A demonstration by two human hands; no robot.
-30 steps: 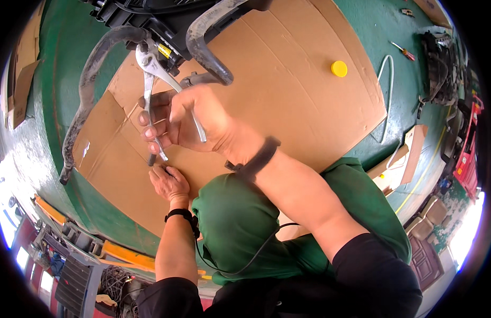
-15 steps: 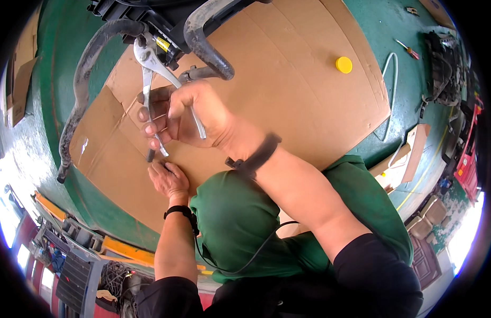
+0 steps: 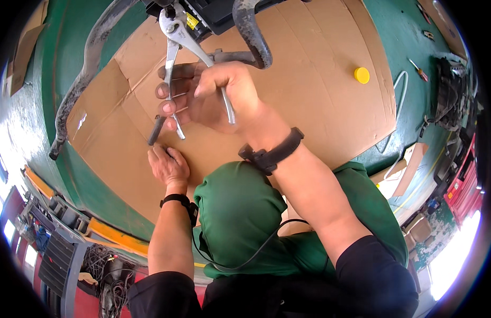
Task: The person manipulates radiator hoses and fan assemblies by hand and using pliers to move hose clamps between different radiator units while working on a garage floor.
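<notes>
One left hand (image 3: 169,165) of mine rests loosely curled on the cardboard (image 3: 303,95) at nine o'clock, perhaps bracing me; whether it pinches the dark tube (image 3: 157,130) I cannot tell. At eleven, my right hand (image 3: 220,95) grips the splayed pliers (image 3: 178,33), probably for leverage.

The left of two head-worn fisheye cameras, set side by side, looks steeply down, upright and unmirrored, over a green-trousered knee (image 3: 237,212) and bare forearms (image 3: 322,185) entering from the lower edge. The left hand (image 3: 168,167) and right hand (image 3: 211,100) appear left of center at close range, with a cardboard sheet (image 3: 319,85) behind them, while the green floor (image 3: 399,47), farther off, bends toward the wide view's black rim.
</notes>
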